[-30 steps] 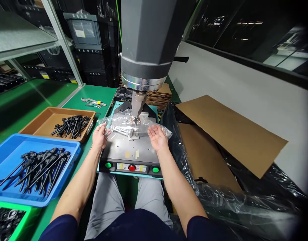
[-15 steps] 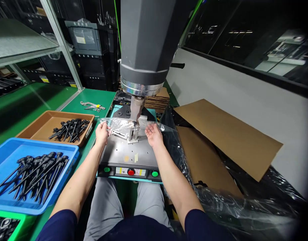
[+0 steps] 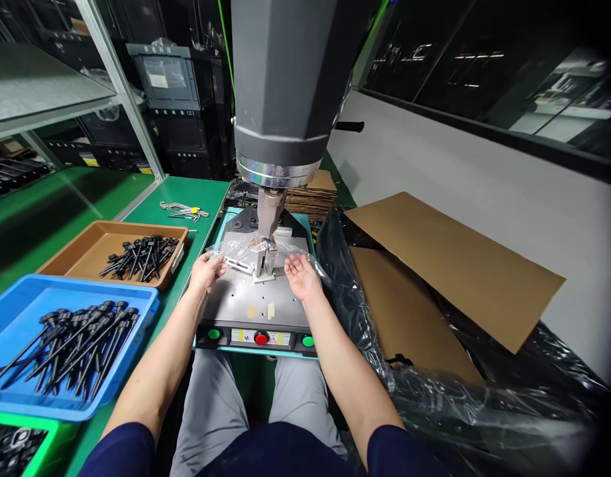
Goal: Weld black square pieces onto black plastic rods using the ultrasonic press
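Note:
A thin sheet of clear plastic film [image 3: 243, 250] lies loosely across the metal fixture [image 3: 264, 265], under the machine's horn [image 3: 270, 215]. At the film's left end is my left hand [image 3: 206, 273], its fingers loosely bent; the film shows just behind its fingertips. My right hand [image 3: 303, 277] is palm up at the right end, fingers apart, with film drooping behind it. The horn's tip is at or just above the fixture; whether it touches the film cannot be made out. Both hands are above the grey machine plate [image 3: 243, 301].
Two green buttons [image 3: 214, 334] flank a red button [image 3: 261, 338] on the front panel. To the left, a brown tray [image 3: 71, 255] and a blue tray [image 3: 17, 291] hold black stem-like parts. Pliers [image 3: 176, 209] lie behind. At right are cardboard sheets [image 3: 449, 258] and black plastic sheeting [image 3: 348, 285].
The film was stretched flatter and higher between my hands; now it has slackened and dropped. My left hand has moved slightly down and right, its pinch loosened. My right hand is slightly lower.

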`<state>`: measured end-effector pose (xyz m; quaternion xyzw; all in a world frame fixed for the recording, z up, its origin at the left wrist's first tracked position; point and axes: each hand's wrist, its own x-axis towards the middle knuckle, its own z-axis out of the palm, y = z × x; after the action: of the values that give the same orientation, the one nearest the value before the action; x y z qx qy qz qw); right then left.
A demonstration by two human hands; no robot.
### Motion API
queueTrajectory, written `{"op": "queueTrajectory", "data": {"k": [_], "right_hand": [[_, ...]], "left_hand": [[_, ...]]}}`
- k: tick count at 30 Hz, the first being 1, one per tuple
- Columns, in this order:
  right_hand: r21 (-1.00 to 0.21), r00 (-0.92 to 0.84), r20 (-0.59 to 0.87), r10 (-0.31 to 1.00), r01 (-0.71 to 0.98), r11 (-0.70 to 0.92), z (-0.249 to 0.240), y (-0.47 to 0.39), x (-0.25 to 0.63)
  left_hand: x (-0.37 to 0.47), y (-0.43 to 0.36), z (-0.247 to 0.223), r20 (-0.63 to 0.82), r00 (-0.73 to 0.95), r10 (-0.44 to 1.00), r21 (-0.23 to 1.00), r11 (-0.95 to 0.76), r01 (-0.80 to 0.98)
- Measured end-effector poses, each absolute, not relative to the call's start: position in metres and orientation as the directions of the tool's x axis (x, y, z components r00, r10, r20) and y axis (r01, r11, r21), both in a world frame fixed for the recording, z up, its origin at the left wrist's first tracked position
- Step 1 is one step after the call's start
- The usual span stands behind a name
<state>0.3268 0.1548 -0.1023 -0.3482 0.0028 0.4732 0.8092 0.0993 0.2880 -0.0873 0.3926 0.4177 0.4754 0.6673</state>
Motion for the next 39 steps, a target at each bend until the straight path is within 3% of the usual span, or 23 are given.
{"op": "queueTrajectory", "data": {"k": [7,21,33,39], "right_hand": [[-0.668,0.701,-0.271,0.66,-0.63,0.396,-0.103,0.157,0.335],[-0.629,0.661,-0.356,0.661,-0.693,0.354,-0.106,0.191,0.349],[-0.511,0.481,-0.401,0.78,-0.824,0.246,-0.1,0.166,0.338],[-0.346,0.317,-0.413,0.854,-0.922,0.174,-0.094,0.144,0.328]], "left_hand": [[0.097,0.293,-0.088,-0.048,0.134,0.99,0.906,0.099,-0.41],[0.108,0.323,-0.101,0.066,0.15,0.986,0.969,-0.028,-0.244],[0.102,0.303,-0.101,-0.103,0.214,0.971,0.955,0.157,-0.252],[0.097,0.287,-0.099,-0.255,0.273,0.928,0.919,0.32,-0.229]]}}
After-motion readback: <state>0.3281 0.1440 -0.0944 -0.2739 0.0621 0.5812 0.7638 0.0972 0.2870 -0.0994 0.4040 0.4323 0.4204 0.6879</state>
